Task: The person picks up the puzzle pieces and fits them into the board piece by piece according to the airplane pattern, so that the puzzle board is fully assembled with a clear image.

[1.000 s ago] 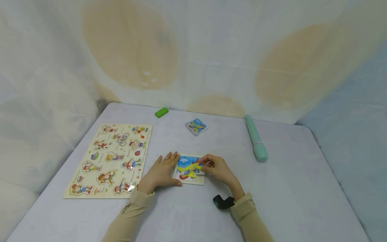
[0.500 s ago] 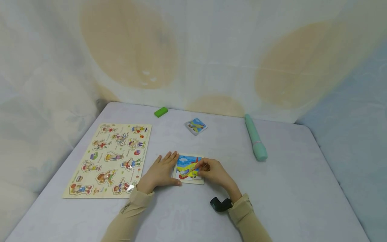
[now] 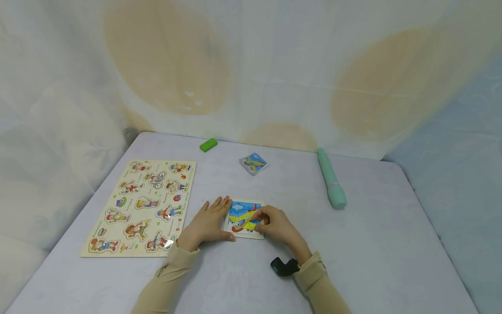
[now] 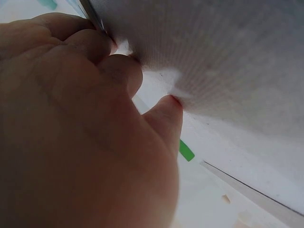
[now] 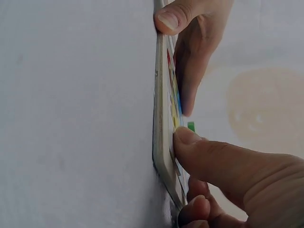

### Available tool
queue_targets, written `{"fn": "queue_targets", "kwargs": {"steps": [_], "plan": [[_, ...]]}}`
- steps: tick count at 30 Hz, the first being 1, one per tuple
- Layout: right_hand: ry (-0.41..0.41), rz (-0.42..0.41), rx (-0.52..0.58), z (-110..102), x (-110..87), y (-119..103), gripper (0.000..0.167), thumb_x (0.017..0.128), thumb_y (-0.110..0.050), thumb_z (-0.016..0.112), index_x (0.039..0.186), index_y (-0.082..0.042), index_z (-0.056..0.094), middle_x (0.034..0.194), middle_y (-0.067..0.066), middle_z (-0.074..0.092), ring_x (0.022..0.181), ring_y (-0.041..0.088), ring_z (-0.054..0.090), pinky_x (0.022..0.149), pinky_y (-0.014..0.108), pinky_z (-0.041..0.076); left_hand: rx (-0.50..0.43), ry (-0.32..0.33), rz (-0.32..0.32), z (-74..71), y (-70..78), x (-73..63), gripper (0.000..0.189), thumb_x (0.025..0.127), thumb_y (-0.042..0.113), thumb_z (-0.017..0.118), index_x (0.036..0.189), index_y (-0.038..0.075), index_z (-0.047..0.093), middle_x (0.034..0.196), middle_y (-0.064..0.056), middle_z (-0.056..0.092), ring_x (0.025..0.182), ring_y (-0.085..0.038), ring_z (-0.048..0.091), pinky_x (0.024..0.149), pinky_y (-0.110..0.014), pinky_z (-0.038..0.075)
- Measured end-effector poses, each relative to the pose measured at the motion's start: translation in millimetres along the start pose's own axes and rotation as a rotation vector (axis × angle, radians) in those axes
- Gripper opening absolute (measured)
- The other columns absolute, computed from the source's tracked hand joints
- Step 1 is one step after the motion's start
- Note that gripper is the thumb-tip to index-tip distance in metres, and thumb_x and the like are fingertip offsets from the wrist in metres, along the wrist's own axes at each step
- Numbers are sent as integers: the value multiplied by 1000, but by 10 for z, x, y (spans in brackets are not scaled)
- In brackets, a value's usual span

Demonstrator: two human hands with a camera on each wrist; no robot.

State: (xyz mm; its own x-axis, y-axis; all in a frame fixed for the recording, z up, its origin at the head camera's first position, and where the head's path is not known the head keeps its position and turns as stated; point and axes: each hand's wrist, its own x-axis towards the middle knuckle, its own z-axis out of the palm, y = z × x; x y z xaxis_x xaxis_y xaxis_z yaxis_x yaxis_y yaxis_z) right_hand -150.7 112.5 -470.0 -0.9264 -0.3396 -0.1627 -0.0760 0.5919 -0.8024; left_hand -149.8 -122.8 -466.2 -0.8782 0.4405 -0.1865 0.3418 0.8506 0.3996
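A small square jigsaw puzzle (image 3: 239, 210) with a yellow airplane on blue sky lies on the table in the head view. My left hand (image 3: 207, 224) rests along its left side with fingers spread, the thumb by the lower left corner. At the puzzle's right side, my right hand (image 3: 279, 224) pinches a puzzle piece, mostly hidden by the fingers. The right wrist view shows the puzzle's pale wooden edge (image 5: 160, 104), with my right thumb (image 5: 187, 137) against the lower part. In the left wrist view, my left hand (image 4: 90, 118) covers the puzzle.
A large wooden puzzle board (image 3: 131, 224) with sports figures lies at left. Farther back are a green block (image 3: 208, 145) and a small airplane picture card (image 3: 254, 164). A long mint-green tapered object (image 3: 332, 179) lies at right. Curtains enclose the table's back and sides.
My right hand has moved slightly left with the puzzle piece, over the puzzle's lower right part, and has then almost stopped. My left hand has stayed in place.
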Motion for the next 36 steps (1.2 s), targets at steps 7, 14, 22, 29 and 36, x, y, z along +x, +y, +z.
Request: {"fn": "queue_targets", "kwargs": {"steps": [7,14,22,29,36], "plan": [[20,-47,-58,21,-5,-27,21,78,-4,77,98,-7,70,86,6,52,71,15,44,58,19,36,-10,5,-8,-12,-4,-15,108,71,52,80,153,6,27,162,-10,22,151,-32,16,120,-58,13],[34,-24,-81,37,-6,-55,27,76,-2,77,102,-6,69,87,6,52,70,15,43,57,20,34,-9,5,-3,-19,2,-22,108,71,53,79,153,5,27,161,-11,22,151,-32,16,120,-58,14],[30,18,25,-97,-47,77,29,86,-14,72,114,-12,65,100,4,62,77,14,51,62,20,44,-7,-1,1,-26,42,-9,107,71,52,80,153,6,27,162,-10,22,151,-32,16,120,-58,14],[161,49,17,-448,-180,186,34,94,-26,64,124,-13,60,115,8,63,96,20,60,77,31,52,13,-6,11,-14,58,15,108,71,52,80,153,6,26,162,-10,21,151,-32,16,121,-57,13],[274,-41,-245,-606,-315,191,60,93,-42,61,144,-14,45,147,13,47,132,36,46,105,57,40,81,95,5,-55,31,37,101,74,59,74,152,11,32,158,-10,32,149,-34,23,119,-59,17]]}}
